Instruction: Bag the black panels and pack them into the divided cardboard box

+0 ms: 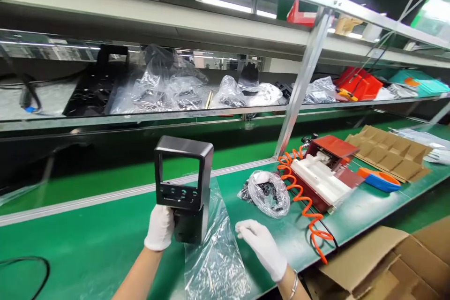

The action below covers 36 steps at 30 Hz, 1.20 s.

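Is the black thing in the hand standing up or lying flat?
Standing up. The left hand grips the black housing by its lower end, window on top, above the clear plastic bag.

Two gloved hands (160,227) were counted, one black housing (183,178), one orange coiled hose (304,199), one blue-orange dish (381,180), lol.
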Tool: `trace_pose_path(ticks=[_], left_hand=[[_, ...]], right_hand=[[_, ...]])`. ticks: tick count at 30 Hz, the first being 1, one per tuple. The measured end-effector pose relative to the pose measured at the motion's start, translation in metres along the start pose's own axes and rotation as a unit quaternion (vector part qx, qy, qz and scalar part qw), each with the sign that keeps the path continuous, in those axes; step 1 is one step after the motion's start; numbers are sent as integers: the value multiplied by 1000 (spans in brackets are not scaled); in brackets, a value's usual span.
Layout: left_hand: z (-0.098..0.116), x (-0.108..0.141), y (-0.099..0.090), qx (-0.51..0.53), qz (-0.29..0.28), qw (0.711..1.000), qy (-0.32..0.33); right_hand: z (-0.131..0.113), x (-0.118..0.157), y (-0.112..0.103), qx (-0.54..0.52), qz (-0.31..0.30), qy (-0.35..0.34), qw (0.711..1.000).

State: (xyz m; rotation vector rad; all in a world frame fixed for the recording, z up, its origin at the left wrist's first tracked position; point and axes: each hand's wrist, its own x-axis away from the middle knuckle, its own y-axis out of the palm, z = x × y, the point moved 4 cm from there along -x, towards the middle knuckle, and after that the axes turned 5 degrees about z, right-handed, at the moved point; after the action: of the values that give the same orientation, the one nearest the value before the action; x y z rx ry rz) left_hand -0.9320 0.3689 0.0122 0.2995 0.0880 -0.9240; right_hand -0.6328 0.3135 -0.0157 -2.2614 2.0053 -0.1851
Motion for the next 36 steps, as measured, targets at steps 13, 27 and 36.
trace_pose_path(ticks=[13,27,36], left_hand=[[69,27,22,-448,-265,836,173],[78,27,28,-528,-283,755,265],[48,21,-10,-353,-213,909,71]], right_hand=[[-84,17,-75,-2,204,-253,946],[-23,13,-127,-121,385,-119,907],[1,7,-144,-49,358,-122,925]])
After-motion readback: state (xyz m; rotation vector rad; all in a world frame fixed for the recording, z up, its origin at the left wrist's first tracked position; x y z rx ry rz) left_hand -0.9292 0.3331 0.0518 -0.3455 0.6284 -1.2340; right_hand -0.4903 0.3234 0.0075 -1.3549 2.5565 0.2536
